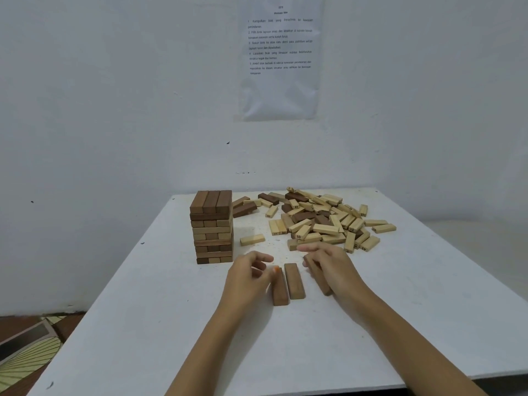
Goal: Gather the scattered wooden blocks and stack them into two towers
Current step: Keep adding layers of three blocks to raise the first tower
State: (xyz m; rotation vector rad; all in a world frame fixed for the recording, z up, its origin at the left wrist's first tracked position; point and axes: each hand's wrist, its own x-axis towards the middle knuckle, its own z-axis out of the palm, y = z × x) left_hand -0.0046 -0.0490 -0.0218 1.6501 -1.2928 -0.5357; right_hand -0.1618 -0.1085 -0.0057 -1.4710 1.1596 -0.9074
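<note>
Wooden blocks, pale and dark rectangular bars (pixel 320 221), lie heaped centre right on your white surface (pixel 143 324), beside the finished brown block tower (pixel 212 227). Lower centre, you seem to be laying a second base. Your right grip (pixel 328 267) curls round one dark brown block (pixel 324 287), and your left grip (pixel 251 272) touches another dark block (pixel 281 292). I cannot tell whether it pinches.

Far left: tower (pixel 213 227) blocks passage.
Far right: loose block pile (pixel 323 221) obstructs.
Near table (pixel 200 338): open room.
</note>
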